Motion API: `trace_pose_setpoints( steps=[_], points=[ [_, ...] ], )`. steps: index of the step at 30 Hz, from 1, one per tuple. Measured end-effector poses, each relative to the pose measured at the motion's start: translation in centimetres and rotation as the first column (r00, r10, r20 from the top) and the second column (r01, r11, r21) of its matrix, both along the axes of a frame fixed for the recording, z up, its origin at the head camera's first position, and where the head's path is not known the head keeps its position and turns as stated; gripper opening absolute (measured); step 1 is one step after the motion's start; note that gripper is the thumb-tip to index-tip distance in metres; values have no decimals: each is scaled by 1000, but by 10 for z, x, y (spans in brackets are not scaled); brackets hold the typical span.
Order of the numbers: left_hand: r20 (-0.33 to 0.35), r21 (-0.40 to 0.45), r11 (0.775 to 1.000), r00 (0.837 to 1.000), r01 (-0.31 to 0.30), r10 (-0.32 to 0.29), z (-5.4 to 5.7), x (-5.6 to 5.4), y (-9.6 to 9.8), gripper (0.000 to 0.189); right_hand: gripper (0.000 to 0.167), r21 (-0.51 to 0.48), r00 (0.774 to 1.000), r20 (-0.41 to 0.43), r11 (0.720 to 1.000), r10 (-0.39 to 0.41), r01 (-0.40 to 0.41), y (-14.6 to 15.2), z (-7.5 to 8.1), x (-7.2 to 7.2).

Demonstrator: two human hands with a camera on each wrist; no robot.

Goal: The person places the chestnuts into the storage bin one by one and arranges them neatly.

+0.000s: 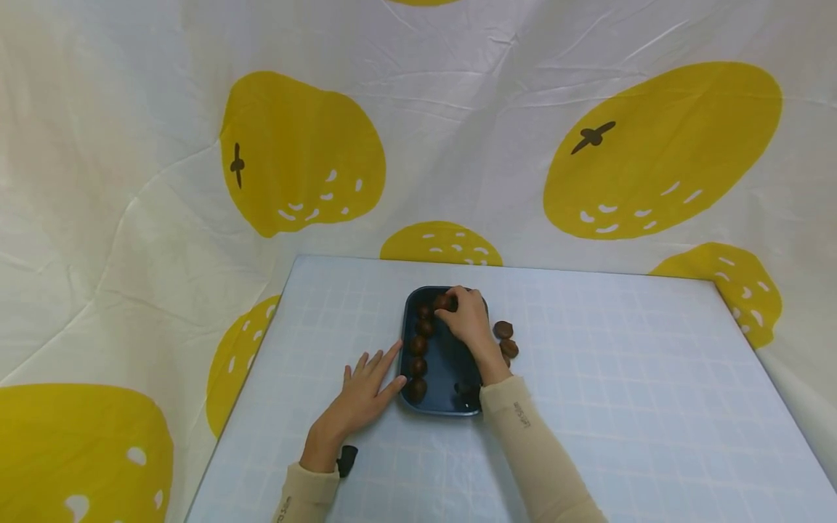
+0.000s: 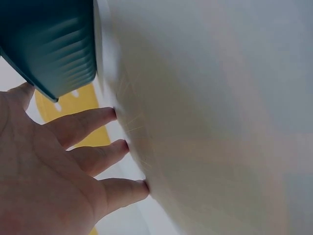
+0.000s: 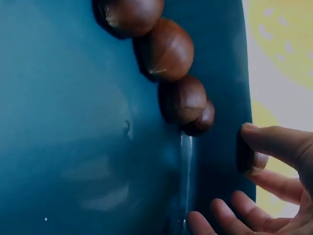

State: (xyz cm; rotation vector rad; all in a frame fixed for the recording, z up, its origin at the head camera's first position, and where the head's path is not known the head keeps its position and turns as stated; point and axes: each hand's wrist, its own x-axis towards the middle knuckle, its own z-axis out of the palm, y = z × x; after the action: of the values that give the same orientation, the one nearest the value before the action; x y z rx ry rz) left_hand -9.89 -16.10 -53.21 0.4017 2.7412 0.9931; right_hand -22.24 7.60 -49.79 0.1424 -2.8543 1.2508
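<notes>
A dark blue rectangular tray (image 1: pixel 447 363) lies on the table, with a row of brown chestnuts (image 1: pixel 418 346) along its left side. My right hand (image 1: pixel 466 316) is over the tray's far end and pinches a chestnut (image 3: pixel 246 154) between thumb and index finger; its other fingers spread loosely. In the right wrist view several chestnuts (image 3: pixel 168 49) touch one another in a line on the tray floor. My left hand (image 1: pixel 366 396) lies beside the tray's left wall, fingers spread, with thumb and index finger touching the rim. Its other fingertips rest on the table in the left wrist view.
More chestnuts (image 1: pixel 508 349) lie on the table (image 1: pixel 621 378) just right of the tray, partly hidden by the right forearm. A white cloth (image 1: pixel 471 145) with yellow fruit shapes hangs behind the table and down its sides.
</notes>
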Motion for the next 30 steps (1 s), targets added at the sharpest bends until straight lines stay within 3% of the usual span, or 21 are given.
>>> trace_pose_setpoints(
  steps=[11,18,23,30],
  points=[
    [9,-14,1000,1000,-1,1,0,-1,0,66,41,104,996,87,994,7,-16,-2,-7,-3],
    [1,-14,1000,1000,0,0,0,-2,0,66,36,149,998,56,988,22,-31,-3,-14,-5],
    [15,-16,1000,1000,-2,3,1,-2,-1,66,38,172,997,79,984,23,-36,-4,-18,-4],
    [15,-12,1000,1000,-5,5,0,-2,0,66,35,172,998,57,985,-1,-9,-4,-17,-4]
  ],
)
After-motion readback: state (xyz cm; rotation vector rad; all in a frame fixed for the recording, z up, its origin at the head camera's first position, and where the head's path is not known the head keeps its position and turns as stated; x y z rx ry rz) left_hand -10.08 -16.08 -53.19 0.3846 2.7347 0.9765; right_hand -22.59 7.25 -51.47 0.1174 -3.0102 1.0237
